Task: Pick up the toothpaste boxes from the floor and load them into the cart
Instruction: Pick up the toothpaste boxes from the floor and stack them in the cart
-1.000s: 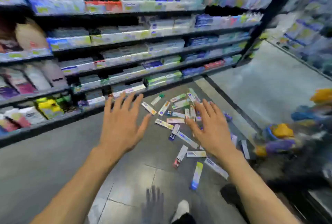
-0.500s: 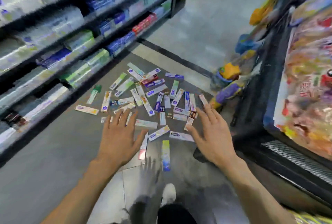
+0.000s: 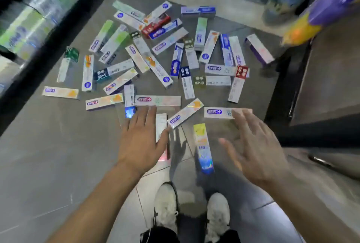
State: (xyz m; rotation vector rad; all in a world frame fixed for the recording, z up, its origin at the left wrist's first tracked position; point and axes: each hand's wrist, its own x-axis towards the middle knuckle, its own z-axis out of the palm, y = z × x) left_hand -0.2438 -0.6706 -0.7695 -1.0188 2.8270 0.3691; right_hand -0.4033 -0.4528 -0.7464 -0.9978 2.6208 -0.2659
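Progress: although both hands reach down over the pile, no box is lifted yet; the many long, narrow cardboard toothpaste boxes (image 3: 155, 61) in white, blue, green and red all lie scattered flat on the grey tiled floor (image 3: 44, 155), so by these pictures the loading is not begun.
Cart: no cart can be made out with certainty; a dark-framed unit (image 3: 311, 94) stands at the right edge, but I cannot tell whether it is the cart.
Left hand: the left hand (image 3: 139, 141) is spread palm down, its fingers (image 3: 145, 116) straight and close together, tips near the holographic white box with a purple logo (image 3: 157, 100); it partly covers a pale box with a pink end (image 3: 162, 125), and contact cannot be told. It grips nothing.
Right hand: the right hand (image 3: 257, 145) is open with fingers (image 3: 247, 120) splayed and slightly blurred, tips over the end of a white box with a blue logo (image 3: 220, 112); it holds nothing.
Nearest boxes: a yellow-to-blue box (image 3: 203, 147) lies between the two hands, just ahead of the person's white shoes (image 3: 167, 205).
Left to do: by my judgement everything, namely gathering the boxes and carrying them to the cart.
Surroundings: stocked store shelves (image 3: 33, 20) run along the left.
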